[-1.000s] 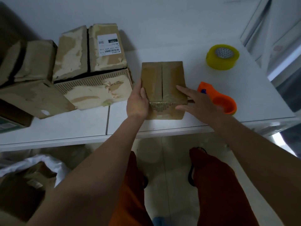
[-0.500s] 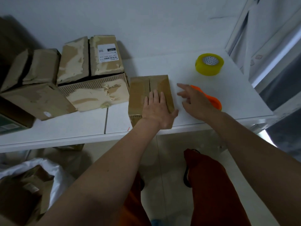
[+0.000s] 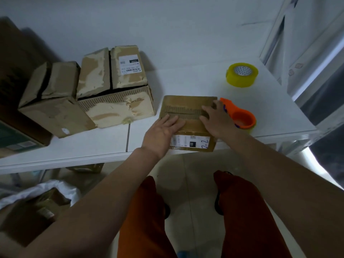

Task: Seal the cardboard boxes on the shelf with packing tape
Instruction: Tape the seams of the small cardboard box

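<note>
Dim, cool, soft light — the brightest glare lies at the right edge. Soft shadows fall behind the stacked boxes (image 3: 113,86) on the wall. Wide-angle bending at the edges — slight blur throughout.

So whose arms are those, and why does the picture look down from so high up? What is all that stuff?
The camera sits on a person's head and looks down, so you see their own two arms and their legs in red trousers. There is no robot here. Their left hand and right hand lie flat on a small cardboard box at the front edge of a white shelf. Neither hand grips anything. Just right of the box lies an orange tape dispenser, and further back a yellow roll of packing tape. To the left stand bigger, scuffed cardboard boxes. The person means to tape the boxes shut.
</note>
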